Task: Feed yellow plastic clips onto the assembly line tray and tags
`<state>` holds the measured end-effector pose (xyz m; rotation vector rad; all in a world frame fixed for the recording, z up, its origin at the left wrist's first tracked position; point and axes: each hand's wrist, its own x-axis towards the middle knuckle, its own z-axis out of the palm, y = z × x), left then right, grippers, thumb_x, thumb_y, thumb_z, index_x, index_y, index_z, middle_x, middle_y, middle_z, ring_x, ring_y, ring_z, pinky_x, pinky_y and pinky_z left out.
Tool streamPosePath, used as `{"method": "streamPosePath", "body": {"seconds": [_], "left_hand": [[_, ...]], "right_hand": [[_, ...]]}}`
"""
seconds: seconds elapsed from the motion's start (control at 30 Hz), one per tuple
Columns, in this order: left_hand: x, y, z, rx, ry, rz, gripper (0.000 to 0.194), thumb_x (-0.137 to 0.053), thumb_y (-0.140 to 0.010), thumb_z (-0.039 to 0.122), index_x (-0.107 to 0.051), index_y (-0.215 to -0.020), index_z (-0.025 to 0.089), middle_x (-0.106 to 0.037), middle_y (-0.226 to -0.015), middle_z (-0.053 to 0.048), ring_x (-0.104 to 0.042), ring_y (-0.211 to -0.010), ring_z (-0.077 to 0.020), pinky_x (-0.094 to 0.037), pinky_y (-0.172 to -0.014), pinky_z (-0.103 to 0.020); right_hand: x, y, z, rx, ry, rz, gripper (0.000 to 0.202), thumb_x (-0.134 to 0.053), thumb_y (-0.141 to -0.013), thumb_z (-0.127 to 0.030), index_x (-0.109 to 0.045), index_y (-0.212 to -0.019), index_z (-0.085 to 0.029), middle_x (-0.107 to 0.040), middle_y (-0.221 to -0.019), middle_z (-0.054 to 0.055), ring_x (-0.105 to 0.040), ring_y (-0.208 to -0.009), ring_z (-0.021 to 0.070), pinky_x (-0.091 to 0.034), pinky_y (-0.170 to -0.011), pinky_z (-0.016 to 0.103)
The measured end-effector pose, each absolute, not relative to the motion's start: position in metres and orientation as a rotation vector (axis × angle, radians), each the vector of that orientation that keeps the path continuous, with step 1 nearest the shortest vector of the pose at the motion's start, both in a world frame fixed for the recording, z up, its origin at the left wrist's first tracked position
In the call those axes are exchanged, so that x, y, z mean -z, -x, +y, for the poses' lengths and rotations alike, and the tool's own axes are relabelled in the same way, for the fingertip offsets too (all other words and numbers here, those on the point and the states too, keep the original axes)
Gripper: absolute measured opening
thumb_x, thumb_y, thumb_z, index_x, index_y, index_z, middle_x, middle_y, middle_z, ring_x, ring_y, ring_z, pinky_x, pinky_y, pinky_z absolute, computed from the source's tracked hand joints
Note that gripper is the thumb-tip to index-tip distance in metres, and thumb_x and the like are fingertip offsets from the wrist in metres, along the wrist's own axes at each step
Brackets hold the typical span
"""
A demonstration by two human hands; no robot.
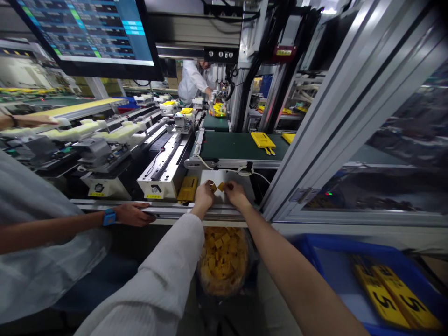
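My left hand (204, 196) pinches a small yellow square piece (213, 188) above a pale plate (220, 176) at the bench edge. Close beside it, my right hand (236, 192) is closed on another small yellow square piece (221, 186). A narrow gap separates the two pieces. Left of my left hand lies a yellow rectangular case (189, 187). Below my forearms, a clear-lined round bin (224, 287) holds a heap of small yellow pieces (222, 254). My fingers partly hide both held pieces.
A green conveyor (227, 145) carries a yellow device (262, 141) beyond my hands. A co-worker's hand (135, 214) rests at the bench edge on the left. An aluminium frame (315, 112) rises at right, above a blue tray (325, 252) with yellow packs (381, 289).
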<state>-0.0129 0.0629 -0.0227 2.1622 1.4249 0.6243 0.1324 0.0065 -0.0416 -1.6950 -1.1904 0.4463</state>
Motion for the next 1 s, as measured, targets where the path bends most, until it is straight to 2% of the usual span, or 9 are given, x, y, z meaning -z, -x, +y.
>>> {"method": "streamPosePath", "body": {"seconds": [0.3,0.5,0.77,1.0], "left_hand": [[0.0228,0.0127,0.0632,-0.669,-2.236,1.382,0.038,-0.063,-0.081,0.007,-0.071,-0.116,0.018,-0.077,-0.11,-0.012,-0.071,-0.102,-0.0222,-0.051,-0.089,-0.028],[0.0225,0.0135,0.0633,-0.687,-2.249,1.351,0.035,-0.063,-0.083,0.01,-0.071,-0.116,0.017,-0.077,-0.113,-0.011,-0.07,-0.106,-0.0229,-0.051,-0.091,-0.028],[0.0256,0.0144,0.0643,-0.719,-2.241,1.262,0.05,-0.056,-0.081,-0.003,-0.066,-0.125,0.019,-0.077,-0.114,-0.007,-0.072,-0.1,-0.0147,-0.053,-0.087,-0.021],[0.0223,0.0149,0.0637,-0.711,-2.259,1.278,0.044,-0.054,-0.083,0.001,-0.07,-0.121,0.015,-0.076,-0.116,-0.011,-0.07,-0.108,-0.0206,-0.052,-0.096,-0.027]], "right_hand": [[0.0412,-0.1296,0.0072,-0.508,1.736,-1.19,0.013,-0.063,-0.082,-0.031,-0.068,-0.084,-0.019,-0.075,-0.076,0.002,-0.069,-0.069,0.0163,-0.05,-0.066,0.026],[0.0374,-0.1281,0.0056,-0.49,1.769,-1.215,0.006,-0.066,-0.079,-0.025,-0.068,-0.079,-0.02,-0.075,-0.077,0.003,-0.068,-0.073,0.0159,-0.049,-0.068,0.026],[0.0359,-0.1276,0.0043,-0.497,1.763,-1.242,0.006,-0.064,-0.08,-0.025,-0.067,-0.079,-0.019,-0.075,-0.078,0.003,-0.066,-0.071,0.015,-0.047,-0.067,0.026],[0.0358,-0.1255,0.0025,-0.529,1.713,-1.267,0.007,-0.062,-0.081,-0.024,-0.067,-0.082,-0.019,-0.074,-0.077,0.001,-0.065,-0.07,0.0137,-0.048,-0.066,0.024]]}}
